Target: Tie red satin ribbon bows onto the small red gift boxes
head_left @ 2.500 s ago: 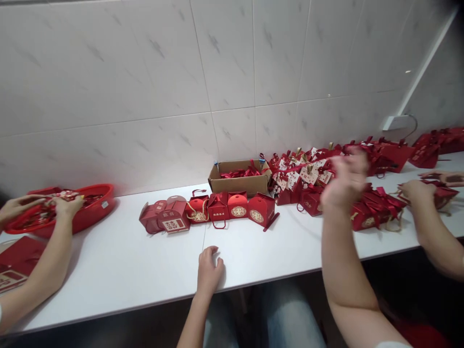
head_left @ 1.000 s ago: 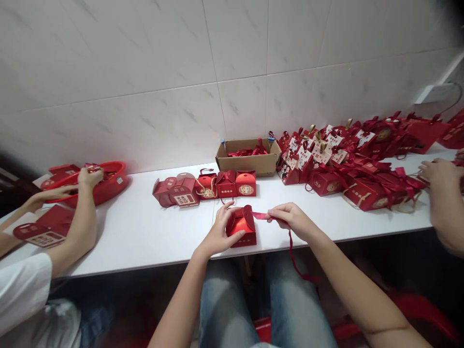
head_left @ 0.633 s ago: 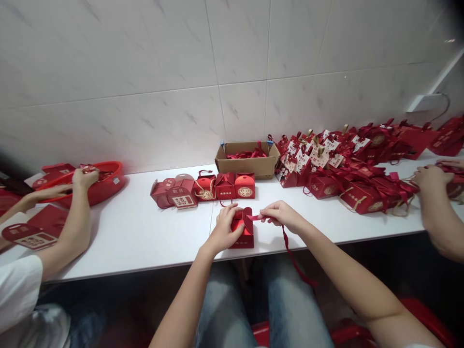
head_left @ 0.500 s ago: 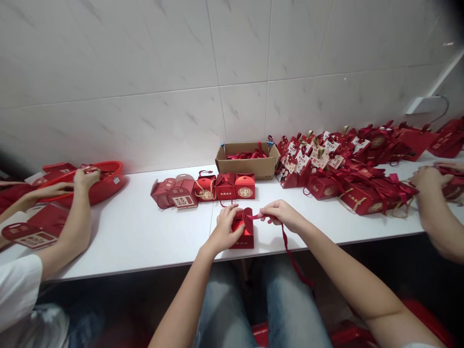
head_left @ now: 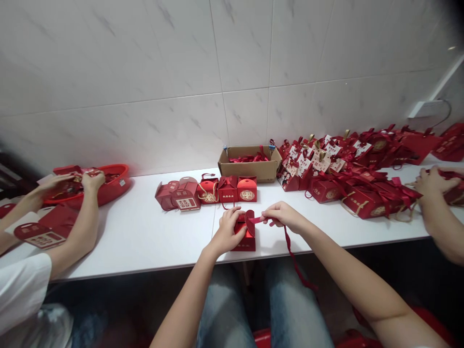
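A small red box (head_left: 248, 241) stands near the front edge of the white table, its rounded flap upright on top. My left hand (head_left: 229, 230) grips the box from its left side, fingers over the top and thumb on the front. To the right of the box, my right hand (head_left: 282, 215) pinches a dark red ribbon (head_left: 256, 220). One end of the ribbon runs to the flap of the box, and the long tail hangs from my right hand over the table edge.
Several red boxes (head_left: 188, 197) stand behind my hands, before a cardboard box (head_left: 250, 169) of ribbons. Many finished-looking red boxes (head_left: 366, 198) crowd the right. At left, a person's hands (head_left: 92, 181) are at a red basin (head_left: 118, 186); another person's hand (head_left: 435, 183) is far right.
The ribbon between the flap and my right hand shows slightly longer. My left hand stays on the box. At the left, the person's hands have moved closer together over the basin.
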Demonstrator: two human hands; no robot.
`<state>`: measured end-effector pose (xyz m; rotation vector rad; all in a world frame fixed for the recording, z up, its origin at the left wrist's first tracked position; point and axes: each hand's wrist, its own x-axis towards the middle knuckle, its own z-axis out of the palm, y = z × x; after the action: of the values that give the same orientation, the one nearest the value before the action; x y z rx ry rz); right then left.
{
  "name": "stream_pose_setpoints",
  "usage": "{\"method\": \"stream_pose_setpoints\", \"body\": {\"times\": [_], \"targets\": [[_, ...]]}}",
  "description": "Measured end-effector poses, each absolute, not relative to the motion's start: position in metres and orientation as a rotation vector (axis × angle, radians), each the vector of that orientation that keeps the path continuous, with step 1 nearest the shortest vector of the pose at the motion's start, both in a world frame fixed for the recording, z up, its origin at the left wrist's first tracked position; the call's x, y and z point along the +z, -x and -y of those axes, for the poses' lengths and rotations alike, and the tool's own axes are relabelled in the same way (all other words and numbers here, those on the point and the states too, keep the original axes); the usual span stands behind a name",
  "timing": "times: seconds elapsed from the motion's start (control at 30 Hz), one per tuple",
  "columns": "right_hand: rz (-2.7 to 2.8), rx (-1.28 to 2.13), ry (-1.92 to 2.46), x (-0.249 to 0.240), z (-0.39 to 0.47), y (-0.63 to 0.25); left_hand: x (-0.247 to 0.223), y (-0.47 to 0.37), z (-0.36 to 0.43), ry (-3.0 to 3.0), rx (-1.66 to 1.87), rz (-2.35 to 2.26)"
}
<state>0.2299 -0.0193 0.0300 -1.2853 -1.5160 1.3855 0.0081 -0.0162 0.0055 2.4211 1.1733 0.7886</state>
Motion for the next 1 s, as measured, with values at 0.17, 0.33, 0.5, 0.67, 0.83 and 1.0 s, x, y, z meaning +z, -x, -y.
{"method": "stream_pose_setpoints", "body": {"times": [0.17,0.33,0.5,0.67,0.83,1.0], "targets": [[1.532,1.401,1.263,0.035,0.016,-0.224,0.007,-0.009,0.016,-2.437,0.789,-1.177],[1.558,1.372,1.284,0.038,0.01,-0.215,0.009,-0.014,0.016,-2.386,0.798,-1.248],[1.689,1.285,1.256,0.028,0.01,-0.21,0.007,-0.019,0.012,-2.347,0.864,-1.318],[1.726,0.718,1.298,0.023,0.006,-0.207,0.015,-0.019,0.006,-2.339,0.956,-1.274],[1.85,1.045,1.041,0.042,-0.002,-0.2,0.043,-0.019,0.003,-2.326,1.182,-1.249],[1.761,1.226,0.857,0.062,-0.007,-0.193,0.053,-0.011,0.006,-2.192,1.433,-1.218]]}}
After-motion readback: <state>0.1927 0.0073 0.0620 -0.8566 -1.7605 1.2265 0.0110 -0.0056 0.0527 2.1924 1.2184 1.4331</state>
